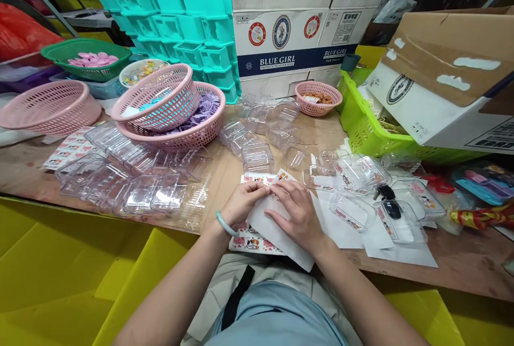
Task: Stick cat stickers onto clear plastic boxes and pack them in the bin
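Both my hands meet over a white-backed sticker sheet (263,224) at the table's front edge. My left hand (243,204), with a pale bangle on its wrist, pinches the sheet near its upper edge. My right hand (299,212) lies over the same sheet, its fingertips beside the left ones and its thumb on the white back. Between the fingertips, anything small is hidden. Under it lies another sticker sheet (252,244) with cartoon cats. Just beyond my hands stands a clear plastic case (257,157). To the right, several clear cases (349,209) bear cat stickers.
Many clear cases (132,188) crowd the left. Pink baskets (172,137) hold purple and blue pieces; a small pink basket (317,102) holds brown ones. Black keys (391,208) lie on a case at right. A lime crate (369,129), cartons (281,35) and turquoise crates (176,8) stand behind.
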Tool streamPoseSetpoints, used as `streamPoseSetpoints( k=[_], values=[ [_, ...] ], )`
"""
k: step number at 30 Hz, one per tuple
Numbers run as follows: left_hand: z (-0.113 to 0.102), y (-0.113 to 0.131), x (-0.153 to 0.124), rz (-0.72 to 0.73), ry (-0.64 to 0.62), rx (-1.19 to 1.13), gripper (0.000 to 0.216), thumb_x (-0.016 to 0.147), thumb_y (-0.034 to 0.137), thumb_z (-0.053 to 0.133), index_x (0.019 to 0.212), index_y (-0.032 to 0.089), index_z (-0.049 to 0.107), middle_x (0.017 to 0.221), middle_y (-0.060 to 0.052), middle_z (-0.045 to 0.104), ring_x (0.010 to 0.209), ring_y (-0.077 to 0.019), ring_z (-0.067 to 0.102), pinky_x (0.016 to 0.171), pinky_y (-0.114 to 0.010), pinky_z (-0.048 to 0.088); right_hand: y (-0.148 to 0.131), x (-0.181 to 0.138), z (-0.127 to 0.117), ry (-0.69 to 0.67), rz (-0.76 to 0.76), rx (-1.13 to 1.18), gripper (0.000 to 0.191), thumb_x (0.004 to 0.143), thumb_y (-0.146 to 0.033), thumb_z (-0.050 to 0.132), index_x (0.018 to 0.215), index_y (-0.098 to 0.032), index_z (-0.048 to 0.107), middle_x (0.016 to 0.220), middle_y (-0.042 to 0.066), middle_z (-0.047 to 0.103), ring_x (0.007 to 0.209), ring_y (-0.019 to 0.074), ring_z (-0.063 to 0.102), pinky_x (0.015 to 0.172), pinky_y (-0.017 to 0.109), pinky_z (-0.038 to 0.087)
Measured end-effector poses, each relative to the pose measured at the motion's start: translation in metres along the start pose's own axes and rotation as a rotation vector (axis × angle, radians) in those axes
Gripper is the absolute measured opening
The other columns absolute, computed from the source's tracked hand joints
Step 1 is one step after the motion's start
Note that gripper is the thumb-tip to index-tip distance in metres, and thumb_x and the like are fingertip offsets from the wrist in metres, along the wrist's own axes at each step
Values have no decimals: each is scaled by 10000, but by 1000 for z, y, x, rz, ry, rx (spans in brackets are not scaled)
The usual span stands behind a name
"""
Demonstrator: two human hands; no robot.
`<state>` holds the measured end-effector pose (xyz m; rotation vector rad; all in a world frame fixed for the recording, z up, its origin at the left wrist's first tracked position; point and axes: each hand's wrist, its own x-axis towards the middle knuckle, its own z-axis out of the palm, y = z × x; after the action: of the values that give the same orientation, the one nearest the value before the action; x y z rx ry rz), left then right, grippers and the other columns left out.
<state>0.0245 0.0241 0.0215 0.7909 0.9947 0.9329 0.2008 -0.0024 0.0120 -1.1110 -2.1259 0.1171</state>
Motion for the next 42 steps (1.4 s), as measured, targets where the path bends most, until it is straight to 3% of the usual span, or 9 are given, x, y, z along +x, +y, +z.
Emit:
streamPoseSetpoints(
  k=[6,11,17,24,28,31,37,39,42],
  values=[
    [-3,-1,-7,-23,-187,-29,244,701,310,773,895,163,746,846,-44,710,824,-146,606,790,-256,432,-2,8,17,97,98,124,215,898,-210,586,1110,-204,620,1015,76,679,952,227,608,840,409,508],
    [-2,-7,-5,88,-107,52,232,745,364,731,847,156,731,809,-34,689,743,-126,567,709,-236,414,-4,4,21,110,168,245,200,912,-180,555,1090,-192,645,1018,85,690,965,207,630,864,382,521],
    [3,-14,-4,216,-35,231,244,822,389,633,862,153,680,825,-32,648,759,-141,546,698,-242,417,-9,2,22,180,400,463,78,871,-222,623,886,-217,699,873,37,691,832,173,649,778,319,521],
    [-1,-21,0,248,17,293,230,828,386,605,820,157,628,777,-18,600,698,-133,503,626,-229,403,1,2,24,155,700,683,188,861,-350,614,793,-189,682,742,22,667,714,164,624,698,294,509],
    [0,-19,1,216,-2,261,237,831,399,604,845,164,631,800,-23,612,720,-139,520,654,-233,413,1,4,21,94,597,622,172,817,-352,668,884,-195,691,905,49,690,865,191,640,811,332,509],
    [5,-16,1,233,-26,244,238,832,402,605,847,168,644,818,-32,623,763,-154,543,695,-246,427,-3,6,18,143,535,561,126,828,-315,658,872,-207,705,902,52,691,879,193,640,830,351,508],
    [11,-15,1,299,26,338,203,839,365,588,840,178,665,789,-27,635,744,-161,552,697,-255,425,-3,1,26,183,679,741,158,821,-339,661,832,-202,739,870,49,720,856,201,664,815,360,533],
    [8,-17,3,327,63,389,186,849,344,572,856,184,666,811,-30,650,767,-170,568,704,-257,427,1,0,28,248,803,856,183,801,-358,681,848,-191,737,863,48,727,846,204,673,816,371,544],
    [-4,-20,12,371,135,490,170,862,315,546,877,193,663,857,-40,674,827,-193,597,744,-273,436,12,3,23,493,959,1078,202,762,-354,720,857,-176,708,864,48,731,835,195,687,842,398,556]
  ],
)
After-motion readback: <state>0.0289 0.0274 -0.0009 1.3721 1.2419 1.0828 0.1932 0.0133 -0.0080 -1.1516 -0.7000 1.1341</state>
